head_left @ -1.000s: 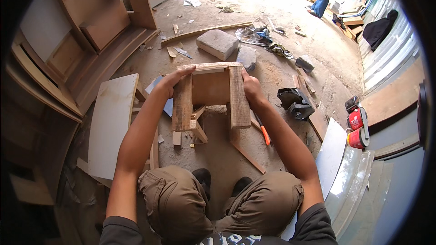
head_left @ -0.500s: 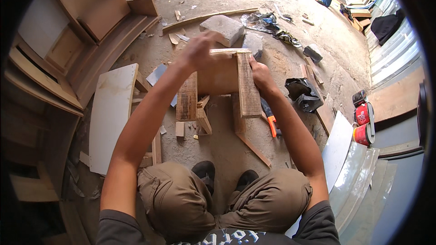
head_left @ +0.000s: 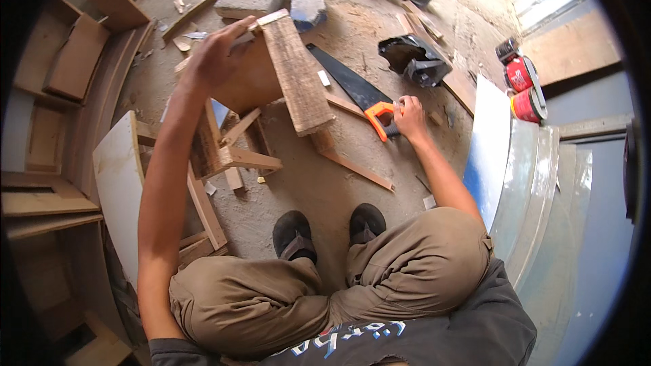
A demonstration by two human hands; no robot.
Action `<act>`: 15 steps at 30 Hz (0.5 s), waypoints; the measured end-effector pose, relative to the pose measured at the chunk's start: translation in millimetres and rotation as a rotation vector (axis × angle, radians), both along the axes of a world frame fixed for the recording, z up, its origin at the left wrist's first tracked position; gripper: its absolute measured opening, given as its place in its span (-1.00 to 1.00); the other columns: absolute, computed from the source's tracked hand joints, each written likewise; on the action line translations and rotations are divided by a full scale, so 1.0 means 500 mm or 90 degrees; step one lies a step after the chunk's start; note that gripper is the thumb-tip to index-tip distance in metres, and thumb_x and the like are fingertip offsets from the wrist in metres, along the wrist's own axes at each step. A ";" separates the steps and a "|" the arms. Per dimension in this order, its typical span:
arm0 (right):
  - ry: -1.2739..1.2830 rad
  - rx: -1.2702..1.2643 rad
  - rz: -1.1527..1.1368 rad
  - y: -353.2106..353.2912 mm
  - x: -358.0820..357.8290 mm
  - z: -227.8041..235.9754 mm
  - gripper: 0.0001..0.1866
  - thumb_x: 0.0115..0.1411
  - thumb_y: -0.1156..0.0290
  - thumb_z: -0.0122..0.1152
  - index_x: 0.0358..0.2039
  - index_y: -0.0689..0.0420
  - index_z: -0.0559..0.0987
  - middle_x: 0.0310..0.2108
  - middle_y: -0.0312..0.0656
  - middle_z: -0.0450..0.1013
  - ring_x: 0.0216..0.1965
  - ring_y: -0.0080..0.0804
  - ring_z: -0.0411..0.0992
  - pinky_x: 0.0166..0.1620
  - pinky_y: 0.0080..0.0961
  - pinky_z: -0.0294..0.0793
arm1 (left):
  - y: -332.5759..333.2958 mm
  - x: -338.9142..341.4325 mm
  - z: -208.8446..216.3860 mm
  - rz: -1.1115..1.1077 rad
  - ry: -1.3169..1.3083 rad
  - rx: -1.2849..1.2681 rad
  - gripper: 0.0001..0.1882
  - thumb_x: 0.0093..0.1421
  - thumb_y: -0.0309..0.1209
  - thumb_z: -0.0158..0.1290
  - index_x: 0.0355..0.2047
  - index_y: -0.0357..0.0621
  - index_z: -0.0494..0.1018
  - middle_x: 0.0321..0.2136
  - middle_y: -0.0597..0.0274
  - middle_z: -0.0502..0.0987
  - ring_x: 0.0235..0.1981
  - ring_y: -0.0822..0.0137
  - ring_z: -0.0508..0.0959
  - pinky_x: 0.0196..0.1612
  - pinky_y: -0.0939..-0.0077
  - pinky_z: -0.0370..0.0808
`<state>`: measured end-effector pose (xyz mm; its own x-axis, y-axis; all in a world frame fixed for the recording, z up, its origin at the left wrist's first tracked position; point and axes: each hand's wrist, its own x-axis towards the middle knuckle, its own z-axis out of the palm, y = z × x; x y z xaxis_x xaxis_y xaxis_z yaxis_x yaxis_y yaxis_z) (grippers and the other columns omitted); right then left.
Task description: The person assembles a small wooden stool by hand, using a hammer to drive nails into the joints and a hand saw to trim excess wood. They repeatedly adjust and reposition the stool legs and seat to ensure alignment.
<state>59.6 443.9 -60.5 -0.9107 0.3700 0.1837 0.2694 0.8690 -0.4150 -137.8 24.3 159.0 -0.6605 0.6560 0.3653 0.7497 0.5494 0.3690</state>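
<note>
We record: handsaw (head_left: 349,85), black blade (head_left: 336,71), orange-and-black handle (head_left: 372,117). Left of the handsaw: wooden frame (head_left: 296,74), brown, dark-streaked grain. Right of it: black bag (head_left: 426,69), red tins (head_left: 521,73), panel (head_left: 487,129) white fading to blue. On its near side: plain brown trousers (head_left: 427,261), charcoal shirt (head_left: 468,322), white print (head_left: 336,340).

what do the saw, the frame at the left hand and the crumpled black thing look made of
Saw: dark, flat blade, probably coated metal; smooth orange-and-black handle, likely plastic. Frame: bare, rough wood, its grain showing. Crumpled black thing: probably thin plastic, given its glossy creases.
</note>
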 end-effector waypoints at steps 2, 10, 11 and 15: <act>0.077 0.043 0.038 -0.008 0.043 0.012 -0.76 0.20 0.34 0.11 -0.17 0.18 0.53 -0.07 -0.01 0.46 -0.01 -0.01 0.43 0.07 -0.08 0.38 | -0.007 0.006 0.009 0.019 -0.006 -0.021 -0.47 0.26 -0.41 0.09 0.26 -0.08 0.37 0.12 -0.09 0.51 0.16 -0.02 0.49 0.16 0.22 0.44; -0.004 -0.073 0.064 0.090 0.165 -0.060 -0.63 0.27 0.29 -0.04 -0.05 0.27 0.49 -0.02 0.12 0.42 -0.02 0.13 0.42 0.09 -0.09 0.39 | 0.020 -0.010 -0.016 -0.026 -0.018 0.022 -0.46 0.24 -0.36 0.11 0.24 -0.10 0.38 0.12 -0.04 0.51 0.15 0.05 0.51 0.18 0.26 0.43; 0.001 -0.041 0.057 0.080 0.192 -0.066 -0.63 0.26 0.30 0.00 -0.02 0.26 0.47 -0.03 0.13 0.42 -0.02 0.15 0.42 0.07 -0.06 0.40 | 0.008 -0.014 -0.019 -0.026 -0.033 0.027 -0.45 0.24 -0.36 0.11 0.25 -0.15 0.37 0.13 -0.07 0.50 0.17 0.07 0.50 0.19 0.27 0.41; -0.124 -0.031 0.025 0.047 0.253 -0.063 -0.65 0.22 0.38 0.12 -0.02 0.27 0.41 -0.10 0.20 0.40 -0.07 0.25 0.41 -0.02 0.03 0.44 | 0.012 0.003 0.000 0.001 0.053 -0.011 -0.47 0.16 -0.44 0.11 0.19 -0.09 0.43 0.11 -0.04 0.51 0.11 -0.05 0.52 0.14 0.22 0.47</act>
<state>186.1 467.5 -92.2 -0.9409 0.3384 -0.0142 0.3154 0.8602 -0.4008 -136.1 30.2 159.2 -0.6288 0.6617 0.4082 0.7769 0.5556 0.2962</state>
